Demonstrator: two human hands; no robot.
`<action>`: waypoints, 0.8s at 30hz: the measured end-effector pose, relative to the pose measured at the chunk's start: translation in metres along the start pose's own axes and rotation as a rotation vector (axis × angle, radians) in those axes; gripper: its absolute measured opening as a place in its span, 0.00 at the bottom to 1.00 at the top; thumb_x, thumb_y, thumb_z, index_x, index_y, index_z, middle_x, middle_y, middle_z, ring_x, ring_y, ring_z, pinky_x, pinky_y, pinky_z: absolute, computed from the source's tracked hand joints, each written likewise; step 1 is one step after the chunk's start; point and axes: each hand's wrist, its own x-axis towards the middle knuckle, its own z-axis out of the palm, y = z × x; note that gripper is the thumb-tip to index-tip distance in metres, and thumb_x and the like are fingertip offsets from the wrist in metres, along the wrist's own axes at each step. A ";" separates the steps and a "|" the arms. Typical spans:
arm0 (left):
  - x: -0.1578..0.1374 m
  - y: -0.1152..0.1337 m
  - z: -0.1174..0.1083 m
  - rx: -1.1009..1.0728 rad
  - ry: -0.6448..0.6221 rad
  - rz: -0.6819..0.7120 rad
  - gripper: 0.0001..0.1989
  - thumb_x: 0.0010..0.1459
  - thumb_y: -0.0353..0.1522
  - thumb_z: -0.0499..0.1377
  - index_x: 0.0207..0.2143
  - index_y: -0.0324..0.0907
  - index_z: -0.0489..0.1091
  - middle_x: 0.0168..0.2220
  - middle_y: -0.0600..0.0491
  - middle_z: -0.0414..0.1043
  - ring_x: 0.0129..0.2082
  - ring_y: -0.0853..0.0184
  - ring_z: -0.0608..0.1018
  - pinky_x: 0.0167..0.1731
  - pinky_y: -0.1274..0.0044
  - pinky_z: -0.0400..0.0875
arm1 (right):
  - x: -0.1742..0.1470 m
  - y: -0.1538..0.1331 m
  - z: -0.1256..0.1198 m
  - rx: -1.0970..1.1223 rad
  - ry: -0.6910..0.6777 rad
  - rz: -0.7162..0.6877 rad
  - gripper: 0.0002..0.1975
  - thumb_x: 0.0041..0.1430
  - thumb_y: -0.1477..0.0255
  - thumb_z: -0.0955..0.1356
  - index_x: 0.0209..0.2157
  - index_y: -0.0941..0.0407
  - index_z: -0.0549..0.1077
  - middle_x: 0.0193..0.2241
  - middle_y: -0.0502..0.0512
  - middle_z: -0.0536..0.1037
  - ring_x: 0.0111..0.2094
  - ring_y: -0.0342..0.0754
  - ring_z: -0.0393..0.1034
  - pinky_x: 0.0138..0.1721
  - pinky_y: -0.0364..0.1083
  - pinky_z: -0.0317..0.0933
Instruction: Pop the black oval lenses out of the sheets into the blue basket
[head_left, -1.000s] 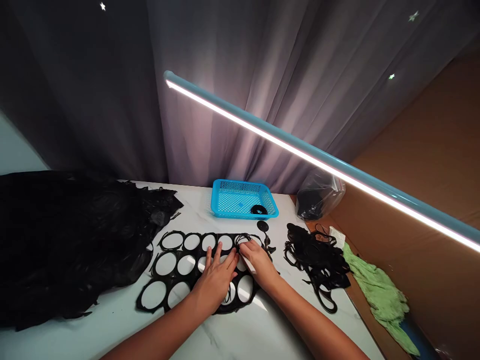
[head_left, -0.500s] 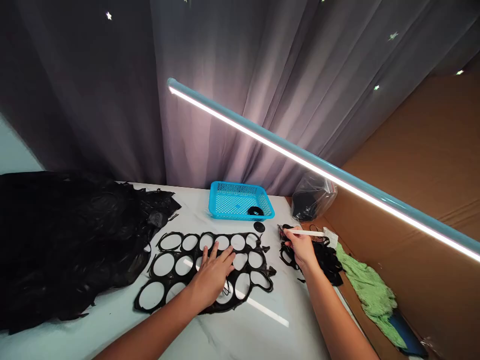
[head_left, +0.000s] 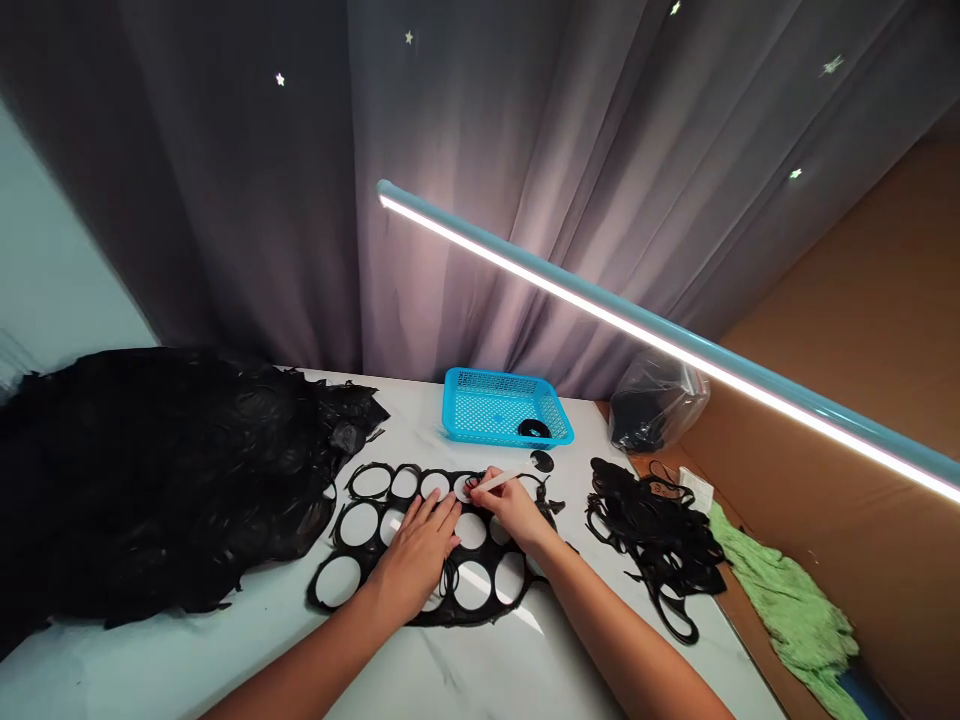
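Observation:
A black sheet (head_left: 450, 616) punched with rows of round holes lies flat on the white table. My left hand (head_left: 420, 545) rests palm down on its middle, fingers stretched out. Pinched like a pen in my right hand (head_left: 519, 512) is a slim white pen-like tool (head_left: 504, 477); its tip is hidden by my fingers. That hand is over the sheet's top row of holes, where a little dark material shows by the fingertips. Just beyond the sheet lies a black disc (head_left: 541, 461). Loose black scraps (head_left: 660, 530) are heaped to the right.
A blue plastic basket (head_left: 448, 418) with black round pieces (head_left: 534, 430) inside stands at the back. A large black heap (head_left: 165, 490) covers the left side. At right are a clear bag (head_left: 660, 405) and a green cloth (head_left: 799, 615). A lit tube lamp (head_left: 600, 308) crosses above.
My right hand has moved left with the white tool, from the scrap heap to the sheet's top row. My left hand stays flat on the sheet. The view has shifted slightly.

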 end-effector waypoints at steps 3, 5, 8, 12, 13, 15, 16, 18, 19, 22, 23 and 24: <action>-0.002 0.001 0.003 0.007 0.006 0.008 0.19 0.69 0.29 0.48 0.60 0.40 0.62 0.61 0.46 0.65 0.64 0.54 0.61 0.59 0.58 0.58 | -0.001 0.004 0.005 -0.319 0.018 -0.117 0.09 0.53 0.69 0.68 0.25 0.54 0.63 0.26 0.49 0.73 0.29 0.46 0.66 0.33 0.44 0.60; -0.003 0.002 0.004 0.008 0.009 0.014 0.19 0.69 0.29 0.47 0.60 0.40 0.62 0.61 0.45 0.64 0.64 0.53 0.61 0.59 0.57 0.58 | -0.002 0.004 0.005 -0.437 0.029 -0.151 0.08 0.55 0.70 0.66 0.25 0.54 0.63 0.25 0.49 0.72 0.28 0.46 0.65 0.32 0.44 0.58; -0.003 0.002 0.004 0.011 0.013 0.016 0.19 0.70 0.31 0.47 0.61 0.40 0.62 0.61 0.45 0.64 0.64 0.54 0.60 0.59 0.57 0.57 | -0.003 0.004 0.006 -0.508 0.048 -0.175 0.08 0.55 0.71 0.66 0.24 0.54 0.63 0.25 0.49 0.72 0.28 0.46 0.65 0.31 0.44 0.57; -0.004 0.002 0.004 0.016 0.010 0.017 0.19 0.70 0.32 0.46 0.60 0.41 0.63 0.61 0.45 0.64 0.64 0.53 0.60 0.59 0.57 0.58 | -0.003 0.005 0.006 -0.512 0.043 -0.177 0.07 0.55 0.71 0.66 0.24 0.54 0.64 0.24 0.48 0.72 0.27 0.46 0.64 0.30 0.43 0.56; -0.004 0.002 0.005 0.017 0.009 0.018 0.19 0.70 0.32 0.47 0.60 0.40 0.63 0.61 0.45 0.64 0.64 0.53 0.60 0.59 0.56 0.57 | -0.003 0.005 0.006 -0.503 0.041 -0.171 0.07 0.56 0.71 0.66 0.24 0.54 0.64 0.24 0.48 0.72 0.26 0.45 0.64 0.29 0.43 0.56; -0.004 0.002 0.005 0.019 0.009 0.017 0.19 0.70 0.32 0.47 0.60 0.40 0.63 0.61 0.45 0.63 0.65 0.53 0.59 0.59 0.56 0.57 | -0.003 0.006 0.006 -0.491 0.038 -0.167 0.07 0.56 0.71 0.66 0.25 0.54 0.64 0.24 0.48 0.72 0.26 0.45 0.64 0.29 0.43 0.56; -0.004 0.002 0.006 0.020 0.008 0.017 0.19 0.70 0.32 0.46 0.61 0.41 0.62 0.61 0.45 0.63 0.65 0.53 0.59 0.60 0.56 0.57 | -0.003 0.006 0.006 -0.492 0.039 -0.170 0.07 0.56 0.71 0.66 0.25 0.54 0.65 0.24 0.48 0.72 0.27 0.46 0.64 0.29 0.43 0.56; -0.004 0.002 0.006 0.020 0.007 0.019 0.19 0.70 0.32 0.46 0.61 0.41 0.62 0.61 0.45 0.63 0.65 0.54 0.59 0.60 0.56 0.56 | -0.003 0.006 0.006 -0.514 0.039 -0.185 0.07 0.56 0.72 0.66 0.25 0.54 0.65 0.25 0.48 0.72 0.28 0.46 0.65 0.30 0.43 0.56; -0.004 0.002 0.006 0.020 0.006 0.019 0.19 0.70 0.32 0.46 0.61 0.41 0.62 0.61 0.45 0.63 0.65 0.53 0.59 0.60 0.56 0.56 | -0.003 0.006 0.006 -0.531 0.040 -0.196 0.07 0.56 0.72 0.66 0.25 0.54 0.65 0.25 0.48 0.72 0.28 0.46 0.65 0.31 0.43 0.56; -0.004 0.002 0.006 0.020 0.001 0.020 0.19 0.70 0.32 0.46 0.61 0.40 0.62 0.61 0.45 0.63 0.65 0.53 0.59 0.60 0.56 0.56 | -0.005 0.008 0.006 -0.575 0.032 -0.234 0.07 0.58 0.74 0.65 0.25 0.54 0.64 0.27 0.49 0.72 0.29 0.46 0.64 0.32 0.43 0.56; -0.004 0.002 0.005 0.020 -0.001 0.021 0.19 0.70 0.32 0.46 0.61 0.40 0.62 0.61 0.45 0.63 0.64 0.53 0.59 0.60 0.56 0.56 | -0.007 0.009 0.007 -0.598 0.031 -0.252 0.08 0.59 0.74 0.65 0.26 0.54 0.64 0.27 0.49 0.71 0.30 0.47 0.64 0.32 0.43 0.56; -0.004 0.002 0.005 0.019 -0.003 0.021 0.20 0.70 0.32 0.46 0.61 0.40 0.62 0.62 0.45 0.63 0.64 0.53 0.59 0.60 0.56 0.56 | -0.009 0.010 0.008 -0.636 0.032 -0.273 0.08 0.59 0.75 0.64 0.26 0.53 0.64 0.27 0.50 0.71 0.30 0.47 0.64 0.32 0.43 0.56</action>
